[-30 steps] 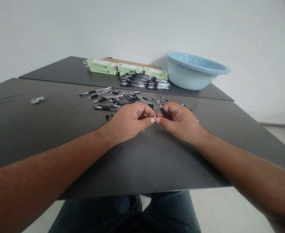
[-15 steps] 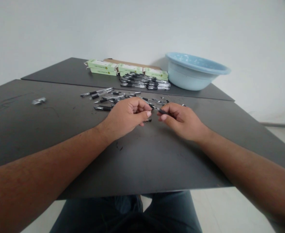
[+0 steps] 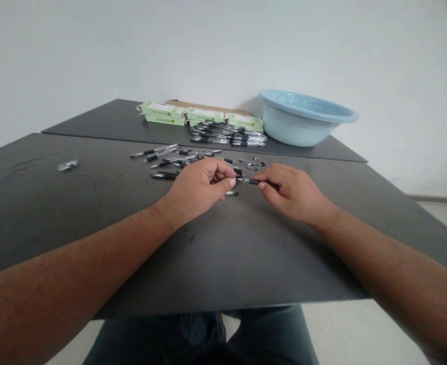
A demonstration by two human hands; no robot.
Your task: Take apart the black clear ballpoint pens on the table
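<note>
My right hand [image 3: 290, 192] is closed around a pen [image 3: 253, 181] with a black grip, its tip pointing left. At that tip my left hand [image 3: 200, 187] makes a pinch of thumb and forefinger; whatever small piece lies between them is too small to name. Loose pens and pen parts [image 3: 166, 161] lie on the dark table just beyond my left hand, partly hidden by it. A clear pen cap [image 3: 231, 193] shows below my left fingers.
Farther back, a stack of clear pens with black grips [image 3: 227, 134] lies before pale green boxes [image 3: 162, 112]. A light blue basin [image 3: 299, 121] stands at the back right. On the left sits a small clear plastic piece [image 3: 67, 165]. The table's front edge [image 3: 223, 309] is near my legs.
My hands have come together, so the pen's tip now meets my left fingertips. The pen has turned closer to level. The whole view has shifted slightly.
</note>
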